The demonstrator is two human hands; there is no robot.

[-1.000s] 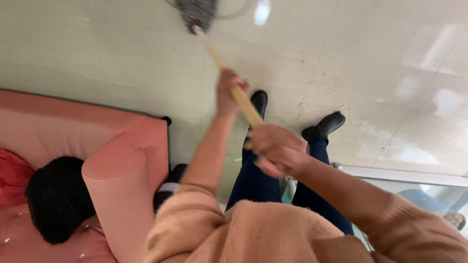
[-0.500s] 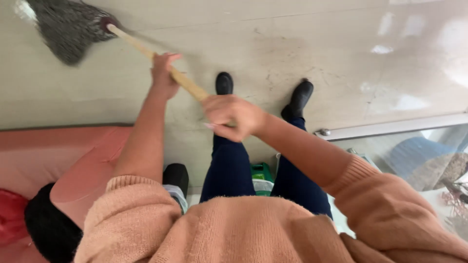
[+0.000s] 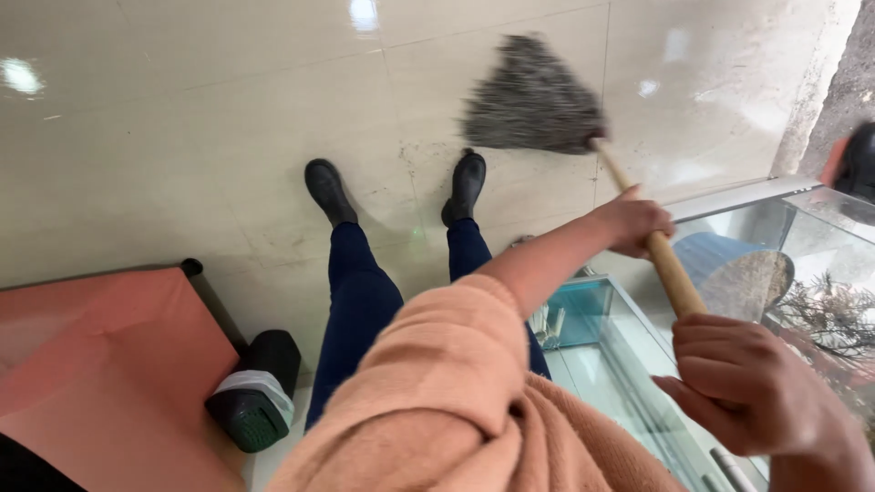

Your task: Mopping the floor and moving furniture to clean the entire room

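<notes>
1. Your left hand (image 3: 632, 223) was closed around the wooden handle (image 3: 658, 260) lower down, and your right hand (image 3: 749, 383) gripped its upper end.
2. The mop (image 3: 536, 98) head lay on the tiled floor (image 3: 182, 137), just beside your right shoe (image 3: 465, 185).
3. The string head looked soft and floppy, the handle stiff and light; two spread grips seemed to suit it.
4. You had one mop, two black shoes, one glass case (image 3: 638, 364).

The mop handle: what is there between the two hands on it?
In the head view, only bare wooden handle runs between the left hand and the right hand; nothing else lies there.
</notes>
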